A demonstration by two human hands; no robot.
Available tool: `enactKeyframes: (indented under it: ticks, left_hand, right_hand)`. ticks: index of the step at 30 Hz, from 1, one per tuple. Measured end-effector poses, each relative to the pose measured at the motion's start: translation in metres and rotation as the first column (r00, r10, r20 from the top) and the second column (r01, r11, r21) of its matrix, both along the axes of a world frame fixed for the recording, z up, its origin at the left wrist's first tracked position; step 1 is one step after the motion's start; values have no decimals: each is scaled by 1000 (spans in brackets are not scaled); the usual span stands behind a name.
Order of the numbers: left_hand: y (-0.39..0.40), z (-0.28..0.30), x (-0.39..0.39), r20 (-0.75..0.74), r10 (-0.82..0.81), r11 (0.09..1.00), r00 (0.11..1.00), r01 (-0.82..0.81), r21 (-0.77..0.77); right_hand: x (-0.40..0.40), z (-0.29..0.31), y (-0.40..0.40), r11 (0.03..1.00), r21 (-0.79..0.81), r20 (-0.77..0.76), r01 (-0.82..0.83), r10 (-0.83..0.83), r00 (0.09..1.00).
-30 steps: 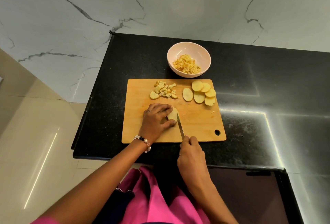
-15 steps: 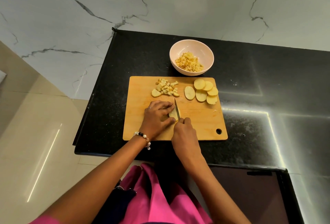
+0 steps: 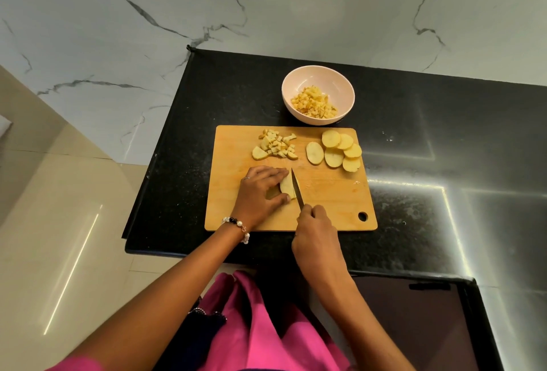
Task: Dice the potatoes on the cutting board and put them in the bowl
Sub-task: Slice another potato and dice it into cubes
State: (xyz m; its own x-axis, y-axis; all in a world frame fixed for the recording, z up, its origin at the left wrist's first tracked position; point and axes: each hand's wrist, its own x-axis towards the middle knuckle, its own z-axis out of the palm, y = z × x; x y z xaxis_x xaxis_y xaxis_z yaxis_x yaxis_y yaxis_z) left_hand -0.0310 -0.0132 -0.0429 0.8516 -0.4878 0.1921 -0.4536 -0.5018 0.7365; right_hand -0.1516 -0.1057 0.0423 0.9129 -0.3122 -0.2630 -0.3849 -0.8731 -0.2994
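A wooden cutting board (image 3: 331, 202) lies on the black counter. My left hand (image 3: 260, 193) grips a potato slice (image 3: 286, 187) at the board's middle, fingers curled over it. My right hand (image 3: 315, 228) grips the handle of a knife (image 3: 297, 188), whose blade rests along the slice's right side, tip pointing away from me. A heap of diced potato (image 3: 276, 147) sits at the board's far left, several round potato slices (image 3: 337, 150) at its far right. Behind the board stands a pale pink bowl (image 3: 299, 80) holding diced potato (image 3: 313, 103).
The black counter (image 3: 444, 148) stretches right, with bright light reflections. Its left edge drops to a beige tiled floor (image 3: 59, 237). A marble wall (image 3: 266, 0) rises behind. A dark glossy panel (image 3: 414, 326) lies at the near right.
My right hand slid the knife forward along the potato slice, then drew it back a little. My left hand kept holding the slice in the same spot.
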Motion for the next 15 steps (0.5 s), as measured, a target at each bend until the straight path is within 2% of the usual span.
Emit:
enactKeyframes:
  ticks: [7, 15]
  left_hand:
    - [0, 6, -1, -41, -9, 1000, 999, 9, -14]
    - [-2, 4, 0, -16, 22, 999, 1000, -23, -33]
  right_hand:
    - [17, -4, 2, 999, -27, -4, -29, 29, 1000]
    - [29, -10, 7, 995, -44, -4, -94, 94, 996]
